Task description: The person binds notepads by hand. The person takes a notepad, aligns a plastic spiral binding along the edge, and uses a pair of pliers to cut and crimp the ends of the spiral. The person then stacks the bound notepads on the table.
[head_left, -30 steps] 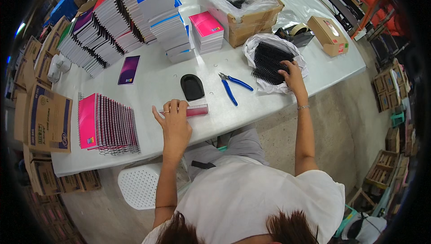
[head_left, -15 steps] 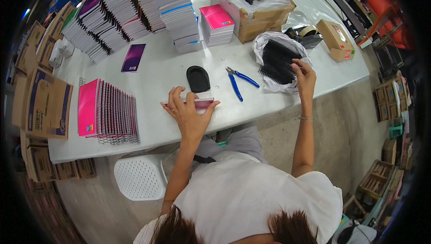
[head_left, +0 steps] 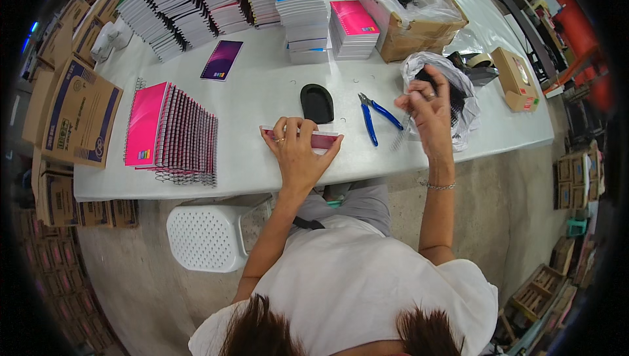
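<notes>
Near the table's front edge, my left hand (head_left: 298,153) is closed around a small pink notebook (head_left: 324,140) stood on edge, its long narrow side up. My right hand (head_left: 429,110) is raised over a white plastic bag (head_left: 468,117) of black spiral coils (head_left: 454,97). Its thumb and fingertips pinch a thin spiral binding coil (head_left: 398,138), which hangs faint and blurred beside the pliers. Blue-handled cutting pliers (head_left: 371,117) lie with their jaws parted between my hands. Just behind the notebook is a black oval dish (head_left: 317,104).
Pink spiral notebooks (head_left: 170,133) stand in a row at left, near a lone purple notebook (head_left: 221,60). Tall notebook stacks (head_left: 301,15) rise at the back, beside an open carton (head_left: 419,35). A tape dispenser (head_left: 478,68) and small box (head_left: 515,79) sit right. A white stool (head_left: 206,238) stands below.
My right hand has lifted off the coils in the bag and come toward the left, with one coil in its fingers. My left hand still grips the notebook. The whole view has shifted slightly.
</notes>
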Motion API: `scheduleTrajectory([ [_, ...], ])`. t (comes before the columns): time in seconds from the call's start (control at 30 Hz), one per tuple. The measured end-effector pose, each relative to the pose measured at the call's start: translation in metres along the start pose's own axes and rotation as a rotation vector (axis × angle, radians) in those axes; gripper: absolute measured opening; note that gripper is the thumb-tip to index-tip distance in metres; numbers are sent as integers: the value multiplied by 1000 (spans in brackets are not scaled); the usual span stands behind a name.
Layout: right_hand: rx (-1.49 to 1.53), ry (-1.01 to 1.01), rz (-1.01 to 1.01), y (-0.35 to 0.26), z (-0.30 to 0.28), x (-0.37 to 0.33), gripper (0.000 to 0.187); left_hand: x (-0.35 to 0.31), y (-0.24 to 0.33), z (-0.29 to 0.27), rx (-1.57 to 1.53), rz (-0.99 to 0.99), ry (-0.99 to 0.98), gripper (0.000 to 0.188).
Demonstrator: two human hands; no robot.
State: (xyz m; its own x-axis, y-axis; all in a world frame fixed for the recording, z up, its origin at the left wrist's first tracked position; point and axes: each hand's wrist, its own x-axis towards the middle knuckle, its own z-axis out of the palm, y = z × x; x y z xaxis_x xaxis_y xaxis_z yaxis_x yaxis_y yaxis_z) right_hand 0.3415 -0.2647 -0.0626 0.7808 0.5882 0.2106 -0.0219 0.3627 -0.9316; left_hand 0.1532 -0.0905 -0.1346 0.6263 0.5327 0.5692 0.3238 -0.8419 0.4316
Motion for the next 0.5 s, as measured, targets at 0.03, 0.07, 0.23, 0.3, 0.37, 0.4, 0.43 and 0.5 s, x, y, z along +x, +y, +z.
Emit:
scheduleTrajectory([
  [0.03, -85, -80, 54, 2, 6, -3, 53, 0, 0, 0, -2, 6, 8, 47],
  [0.07, -171, -160, 109, 4, 12, -5, 51, 0, 0, 0, -4, 13, 15, 47],
  [0.23, -469, -330, 232, 29, 33, -19, 28, 1, 1, -1, -12, -7, -10, 45],
  [0.3, -498, -330, 277, 33, 40, -22, 24, 0, 1, 0, -2, -9, -3, 45],
  [0.37, -529, -351, 297, 30, 45, -22, 23, -2, 2, 0, 13, -9, -2, 44],
  [0.4, -544, -362, 307, 29, 47, -22, 22, -2, 2, 0, 14, -9, -4, 44],
  [0.43, -569, -352, 269, 28, 49, -22, 23, -2, 2, 0, 14, -6, -6, 43],
  [0.5, -619, -332, 192, 27, 52, -24, 23, -2, 2, 0, 9, -6, -14, 43],
])
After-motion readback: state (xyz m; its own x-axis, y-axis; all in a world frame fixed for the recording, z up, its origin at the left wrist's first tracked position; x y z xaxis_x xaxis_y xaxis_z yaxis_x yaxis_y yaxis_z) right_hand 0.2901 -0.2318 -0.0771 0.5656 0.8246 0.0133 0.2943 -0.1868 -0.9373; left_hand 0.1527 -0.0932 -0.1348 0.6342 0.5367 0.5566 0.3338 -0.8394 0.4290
